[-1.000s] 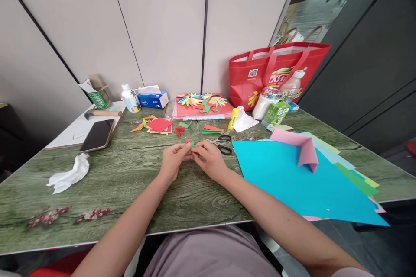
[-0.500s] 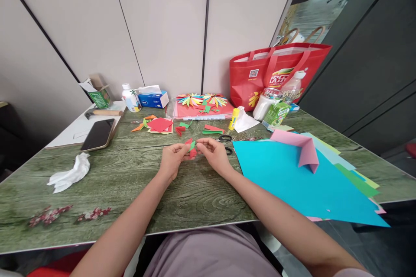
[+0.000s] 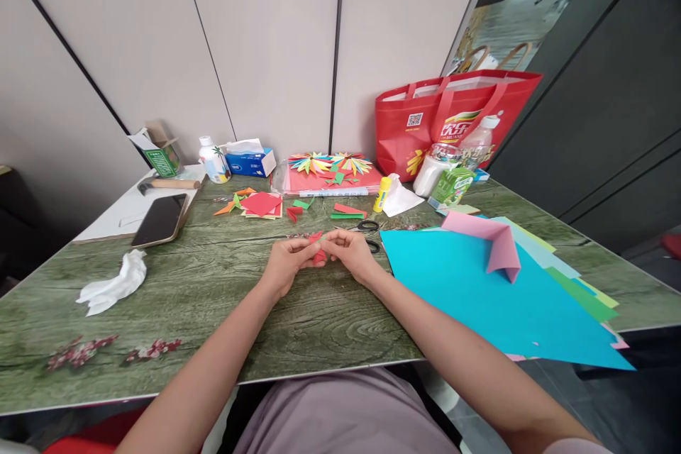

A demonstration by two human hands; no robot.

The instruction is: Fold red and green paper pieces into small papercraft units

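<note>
Between my two hands is a small folded paper piece (image 3: 318, 255), red with a bit of green showing. My left hand (image 3: 287, 260) pinches it from the left with thumb and fingers. From the right, my right hand (image 3: 348, 252) pinches the same piece, and the fingertips of both hands nearly meet over it, hiding much of its shape. Scissors (image 3: 368, 226) with black handles lie just behind my right hand. Beyond my hands are a red folded paper (image 3: 294, 213), a green folded paper (image 3: 303, 204) and red and green strips (image 3: 349, 215).
Blue paper (image 3: 479, 298) atop coloured sheets covers the table's right side, with a folded pink paper (image 3: 503, 248) on it. A glue stick (image 3: 381, 195), red bag (image 3: 407, 124) and tissue box (image 3: 250, 162) stand behind. Left are a phone (image 3: 159, 218), hammer (image 3: 173, 184) and crumpled tissue (image 3: 117, 284).
My hands have come closer together on the folded paper piece. Less of its green part shows now, and my left thumb has moved over it.
</note>
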